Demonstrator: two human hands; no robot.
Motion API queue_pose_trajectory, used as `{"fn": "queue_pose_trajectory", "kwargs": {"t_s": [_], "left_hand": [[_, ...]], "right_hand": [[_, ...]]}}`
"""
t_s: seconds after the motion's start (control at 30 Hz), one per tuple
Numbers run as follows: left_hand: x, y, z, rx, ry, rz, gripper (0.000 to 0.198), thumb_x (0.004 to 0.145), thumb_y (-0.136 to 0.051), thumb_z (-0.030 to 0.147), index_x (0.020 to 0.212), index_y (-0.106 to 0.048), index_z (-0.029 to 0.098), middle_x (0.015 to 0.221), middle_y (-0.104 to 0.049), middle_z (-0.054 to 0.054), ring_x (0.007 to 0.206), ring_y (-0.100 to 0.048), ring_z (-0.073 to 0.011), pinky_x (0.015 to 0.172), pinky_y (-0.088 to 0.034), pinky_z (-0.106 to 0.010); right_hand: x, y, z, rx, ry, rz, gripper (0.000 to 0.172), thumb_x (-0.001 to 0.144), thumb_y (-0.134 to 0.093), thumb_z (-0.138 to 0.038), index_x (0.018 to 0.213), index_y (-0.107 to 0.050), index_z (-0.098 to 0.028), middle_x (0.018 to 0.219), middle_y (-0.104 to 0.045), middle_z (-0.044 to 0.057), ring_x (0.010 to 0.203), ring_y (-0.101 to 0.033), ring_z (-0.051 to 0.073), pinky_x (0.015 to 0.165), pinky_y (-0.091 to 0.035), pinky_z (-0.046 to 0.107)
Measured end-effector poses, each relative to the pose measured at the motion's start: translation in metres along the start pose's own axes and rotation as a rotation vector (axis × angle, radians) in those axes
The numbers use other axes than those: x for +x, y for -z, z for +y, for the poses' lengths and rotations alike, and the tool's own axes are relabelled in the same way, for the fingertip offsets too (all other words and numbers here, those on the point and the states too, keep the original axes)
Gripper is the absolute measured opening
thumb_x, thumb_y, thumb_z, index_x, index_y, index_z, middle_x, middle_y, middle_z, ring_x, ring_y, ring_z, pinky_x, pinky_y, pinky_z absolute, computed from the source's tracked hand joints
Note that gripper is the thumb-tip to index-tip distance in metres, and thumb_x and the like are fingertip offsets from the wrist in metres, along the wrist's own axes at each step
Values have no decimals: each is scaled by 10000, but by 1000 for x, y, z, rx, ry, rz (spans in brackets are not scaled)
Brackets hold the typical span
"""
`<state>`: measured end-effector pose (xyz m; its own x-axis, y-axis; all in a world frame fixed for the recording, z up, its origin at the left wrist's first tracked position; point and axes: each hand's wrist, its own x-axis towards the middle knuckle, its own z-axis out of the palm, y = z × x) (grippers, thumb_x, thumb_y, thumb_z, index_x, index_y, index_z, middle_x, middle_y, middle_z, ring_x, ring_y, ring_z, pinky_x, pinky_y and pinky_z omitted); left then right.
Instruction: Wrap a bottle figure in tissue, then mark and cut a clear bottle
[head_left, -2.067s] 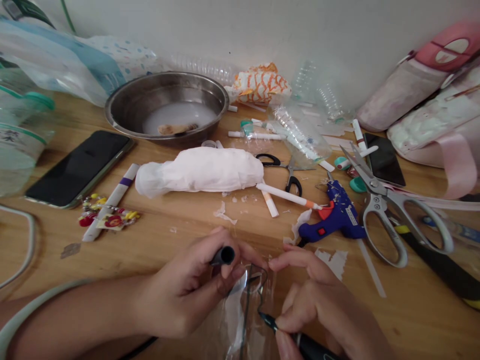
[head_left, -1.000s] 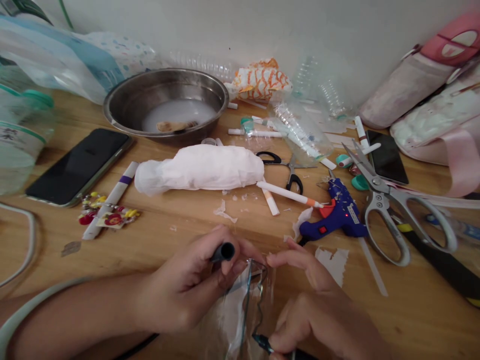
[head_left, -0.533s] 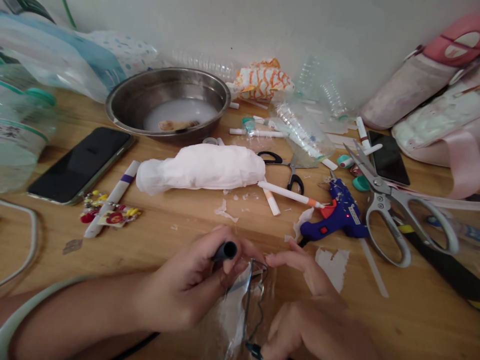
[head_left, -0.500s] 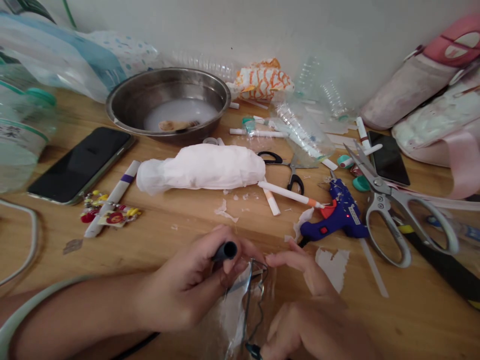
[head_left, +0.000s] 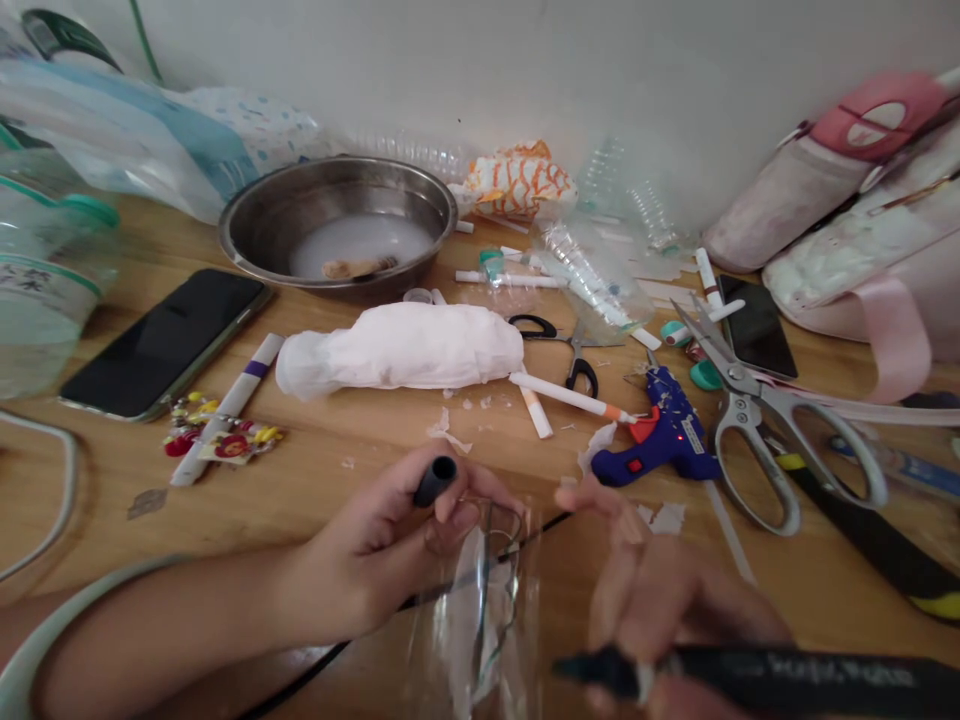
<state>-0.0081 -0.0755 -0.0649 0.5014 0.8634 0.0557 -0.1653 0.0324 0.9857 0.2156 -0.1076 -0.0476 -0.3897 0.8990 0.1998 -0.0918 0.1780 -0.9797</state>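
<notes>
My left hand (head_left: 382,560) holds a black marker cap (head_left: 434,481) between its fingers and presses on a clear plastic sheet (head_left: 480,620) lying on the wooden table (head_left: 360,450). Dark lines are drawn on the sheet. My right hand (head_left: 667,590) grips a black marker (head_left: 750,675), which lies across the lower right, its tip lifted off the sheet and pointing left. A white paper-wrapped bundle (head_left: 401,347) lies beyond both hands.
A blue glue gun (head_left: 660,440), large metal scissors (head_left: 765,420), small black scissors (head_left: 574,345), white pens and paper scraps lie right of centre. A steel bowl (head_left: 341,225), a phone (head_left: 165,340) and clear bottles stand behind and left. Bags sit at the far right.
My right hand has lifted the marker off the plastic sheet and turned it sideways, so its whole barrel shows. My left hand keeps the cap and sheet in place. The view has tilted slightly.
</notes>
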Motion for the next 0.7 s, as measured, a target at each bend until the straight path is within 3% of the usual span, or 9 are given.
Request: {"fn": "queue_pose_trajectory", "kwargs": {"t_s": [0.07,0.13,0.17,0.23,0.37,0.5,0.7], "left_hand": [[0,0,-4,-84,-9,44,174,948,-479,152,786,-473,215,1003,-707,9,986,-640,-106,819,-466,-181],[0,0,-8,-144,-20,77,166,949,-496,174,791,-483,219,1028,-712,4,1009,-635,-105,847,-466,-200],[0,0,-10,-164,-20,88,163,951,-498,182,794,-483,222,1031,-712,8,1010,-633,-102,856,-465,-206],[-1,0,-13,-178,-10,88,162,951,-507,197,795,-477,226,1034,-713,19,1003,-628,-94,858,-462,-209],[-2,0,-13,-135,15,96,189,942,-525,211,770,-445,218,1044,-717,-6,1001,-627,-115,853,-462,-241],[2,-1,-6,-136,22,83,213,935,-531,212,748,-430,215,1020,-714,-7,953,-639,-112,804,-479,-241],[4,-1,2,-13,18,71,239,912,-548,192,720,-408,216,1000,-716,-30,964,-660,-141,799,-504,-261]], "right_hand": [[5,4,-3,73,-1,149,76,894,-611,-297,933,-667,-330,728,-736,-91,726,-694,95,1057,-415,282],[7,2,-3,102,-121,376,55,869,-639,-280,848,-680,-309,755,-726,-68,893,-677,90,863,-515,166],[7,-1,-2,121,-174,467,55,855,-655,-289,805,-676,-294,757,-716,-58,906,-671,92,773,-531,136],[3,-9,2,134,-190,502,87,844,-668,-287,762,-646,-270,729,-696,-52,850,-679,99,722,-541,136],[-11,-22,12,-70,-19,379,104,862,-618,-185,800,-602,-267,660,-661,-37,845,-687,142,841,-547,254],[-18,-17,14,-275,149,170,152,788,-683,-152,831,-634,-290,593,-642,-45,795,-717,181,818,-579,331],[-8,-2,5,-322,80,-88,143,743,-735,-132,755,-696,-269,883,-756,10,688,-743,173,618,-618,262]]}}
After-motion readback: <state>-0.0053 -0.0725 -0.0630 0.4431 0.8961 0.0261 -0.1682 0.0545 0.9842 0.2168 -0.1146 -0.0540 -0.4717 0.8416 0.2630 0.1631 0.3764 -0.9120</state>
